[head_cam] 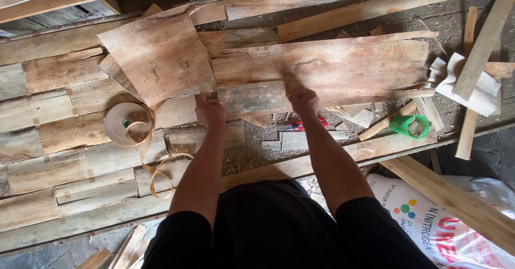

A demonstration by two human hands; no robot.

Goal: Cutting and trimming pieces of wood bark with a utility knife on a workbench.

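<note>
Both hands grip a long veneer sheet (322, 68): left hand (209, 109) and right hand (303, 100) closed on its near edge; joined veneer strips (59, 140) already taped, tape roll (127, 123) alongside.

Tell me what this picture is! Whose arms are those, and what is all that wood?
The camera sits on a person's head and looks down, so you see their own two bare arms. The left hand and the right hand both press on the near edge of a long thin sheet of wood veneer. A smaller curled veneer piece lies to the left. Below it is a roll of brown paper tape with a loose end trailing. All this rests on patched veneer sheets. A green cup-like thing and a white printed sack lie on the right.
</note>
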